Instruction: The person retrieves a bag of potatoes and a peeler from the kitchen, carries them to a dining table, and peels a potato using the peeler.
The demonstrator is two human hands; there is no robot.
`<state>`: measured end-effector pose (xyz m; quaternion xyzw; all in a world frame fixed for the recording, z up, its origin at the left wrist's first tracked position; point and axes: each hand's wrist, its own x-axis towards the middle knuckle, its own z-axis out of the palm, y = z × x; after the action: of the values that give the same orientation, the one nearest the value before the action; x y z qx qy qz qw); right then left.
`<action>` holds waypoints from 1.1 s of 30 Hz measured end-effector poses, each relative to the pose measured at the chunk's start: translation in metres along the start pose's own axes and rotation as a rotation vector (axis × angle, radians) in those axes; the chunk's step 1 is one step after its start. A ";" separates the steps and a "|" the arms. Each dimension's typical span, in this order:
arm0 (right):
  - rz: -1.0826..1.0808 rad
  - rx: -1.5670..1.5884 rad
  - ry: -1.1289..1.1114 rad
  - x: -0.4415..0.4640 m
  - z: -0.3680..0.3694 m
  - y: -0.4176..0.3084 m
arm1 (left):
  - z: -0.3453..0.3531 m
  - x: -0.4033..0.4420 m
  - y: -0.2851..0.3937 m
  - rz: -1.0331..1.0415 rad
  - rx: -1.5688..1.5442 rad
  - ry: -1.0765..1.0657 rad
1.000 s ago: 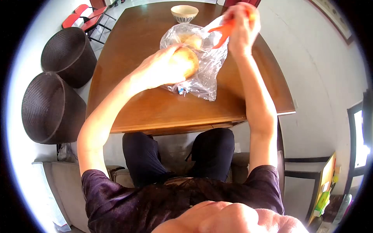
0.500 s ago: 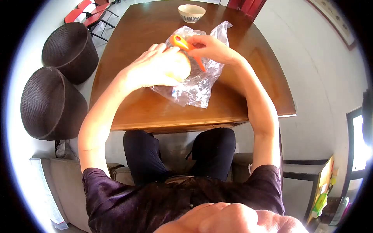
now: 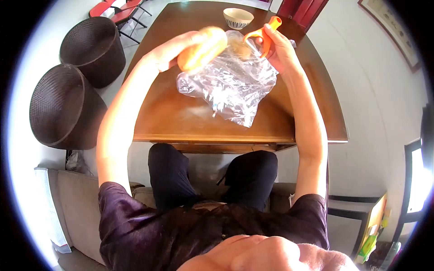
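Observation:
In my left hand [image 3: 169,49] is a rounded, oblong yellow-orange fruit or vegetable [image 3: 202,54], blurred and too brightly lit to name. It is held above the left part of a crumpled clear plastic bag [image 3: 233,90] on the table. My right hand [image 3: 281,50] grips an orange Y-shaped peeler [image 3: 266,37], raised over the bag's far right side and apart from the piece in my left hand. A small brownish patch [image 3: 240,50] shows at the bag's far part; I cannot tell what it is.
A patterned bowl [image 3: 238,19] stands near the far end of the brown wooden table [image 3: 181,115]. Two dark woven baskets [image 3: 68,106] are on the floor to the left, with red folding chairs [image 3: 115,16] behind them. My knees are close to the table's near edge.
My hands have moved apart: the peeler has gone right and up, away from the oblong piece. The left hand has turned, so more of that piece shows. The view has shifted slightly.

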<state>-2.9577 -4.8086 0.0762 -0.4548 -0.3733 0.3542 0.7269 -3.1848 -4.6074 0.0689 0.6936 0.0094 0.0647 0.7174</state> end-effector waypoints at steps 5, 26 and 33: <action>-0.024 0.121 0.052 -0.003 0.016 -0.001 | 0.042 -0.012 0.020 0.043 -0.530 0.074; -0.029 0.093 0.307 -0.010 0.024 0.029 | 0.095 0.017 -0.043 -0.143 -0.648 0.119; -0.340 -0.237 0.201 -0.042 0.081 0.025 | 0.083 0.021 -0.045 -0.114 -0.526 -0.031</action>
<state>-3.0518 -4.8041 0.0690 -0.5004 -0.4093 0.1332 0.7512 -3.1521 -4.6893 0.0286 0.4826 0.0204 0.0140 0.8755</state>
